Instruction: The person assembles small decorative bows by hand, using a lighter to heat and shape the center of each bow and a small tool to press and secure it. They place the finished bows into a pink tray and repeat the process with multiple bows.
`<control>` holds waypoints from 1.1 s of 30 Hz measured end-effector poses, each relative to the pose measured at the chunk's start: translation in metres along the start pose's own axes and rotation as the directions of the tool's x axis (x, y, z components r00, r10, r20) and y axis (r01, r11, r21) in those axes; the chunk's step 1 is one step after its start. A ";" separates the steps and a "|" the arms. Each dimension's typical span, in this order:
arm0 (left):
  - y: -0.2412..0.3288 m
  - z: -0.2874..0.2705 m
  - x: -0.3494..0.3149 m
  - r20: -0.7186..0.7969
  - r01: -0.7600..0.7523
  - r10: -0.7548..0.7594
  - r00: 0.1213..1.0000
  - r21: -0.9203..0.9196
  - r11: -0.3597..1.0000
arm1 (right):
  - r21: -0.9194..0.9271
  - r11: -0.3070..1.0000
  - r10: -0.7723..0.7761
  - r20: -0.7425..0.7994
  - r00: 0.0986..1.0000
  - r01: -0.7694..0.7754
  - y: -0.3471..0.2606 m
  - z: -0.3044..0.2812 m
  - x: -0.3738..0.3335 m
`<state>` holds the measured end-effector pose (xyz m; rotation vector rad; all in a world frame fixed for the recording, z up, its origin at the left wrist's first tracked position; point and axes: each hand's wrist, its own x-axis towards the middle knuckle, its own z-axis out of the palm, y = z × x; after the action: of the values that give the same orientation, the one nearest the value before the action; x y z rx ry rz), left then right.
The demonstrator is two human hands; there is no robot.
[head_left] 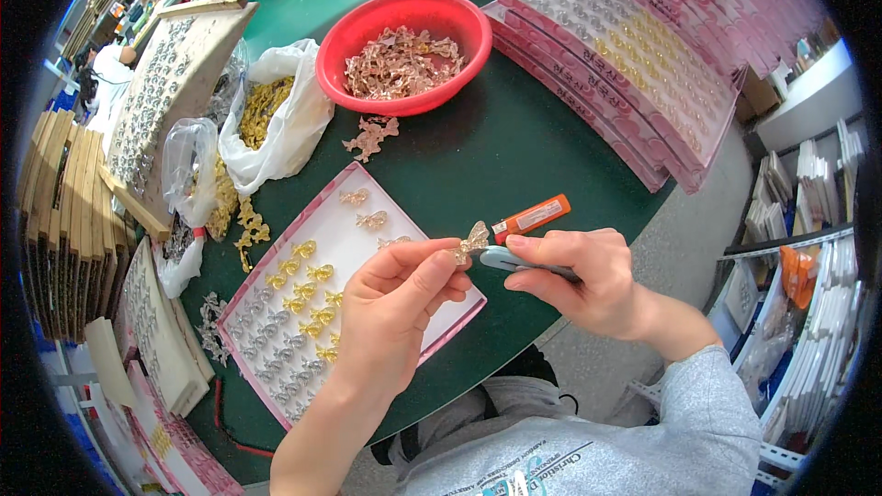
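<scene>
My left hand (395, 298) pinches a small rose-gold bow-shaped ornament (474, 237) between thumb and fingertips. A small flat tool with a pale blue-grey body (505, 259) is gripped in my right hand (588, 277). Its tip meets or nearly meets the ornament; its exact kind is partly hidden by my fingers. Under my left hand lies a shallow pink-edged white box (335, 220), holding rows of silver and gold bows (320, 272) and a few rose-gold ones (371, 219). An orange lighter (533, 218) rests just beyond my right hand.
A red basin (395, 108) holds many rose-gold pieces, with a loose cluster (371, 136) in front. White bags (262, 163) of gold pieces stand at left, beside boards (170, 83) of silver ornaments. Filled pink boxes (588, 92) are stacked at right; a grey-sleeved arm (707, 386) is mine.
</scene>
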<state>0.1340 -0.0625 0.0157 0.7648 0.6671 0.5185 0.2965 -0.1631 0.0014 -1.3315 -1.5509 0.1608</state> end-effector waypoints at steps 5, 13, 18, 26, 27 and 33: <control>0.000 0.000 -0.001 -0.010 0.015 -0.015 1.000 -0.026 1.000 | -0.050 0.999 0.007 0.032 0.999 -0.005 -0.005 -0.001 0.002; -0.003 0.003 -0.002 0.011 0.002 -0.002 1.000 -0.077 0.997 | 0.081 0.993 0.084 -0.029 0.996 -0.081 -0.003 0.001 -0.002; -0.006 -0.001 0.001 -0.005 -0.016 0.016 1.000 -0.075 0.997 | 0.015 0.999 0.045 -0.065 0.997 -0.044 -0.006 -0.003 0.002; -0.005 0.000 0.000 -0.035 -0.015 0.012 0.999 -0.071 0.997 | -0.020 1.000 -0.003 -0.051 0.999 0.002 -0.002 0.004 0.003; -0.005 0.000 0.000 -0.036 -0.013 0.010 0.999 -0.072 0.997 | -0.024 1.000 -0.004 -0.047 0.999 0.003 -0.002 0.004 0.003; -0.005 0.000 0.000 -0.048 -0.010 0.007 0.999 -0.072 0.997 | -0.036 0.999 0.001 -0.033 0.999 -0.002 -0.003 0.004 0.002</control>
<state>0.1351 -0.0661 0.0117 0.6893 0.6863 0.5673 0.2923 -0.1605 0.0028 -1.3575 -1.5316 0.1116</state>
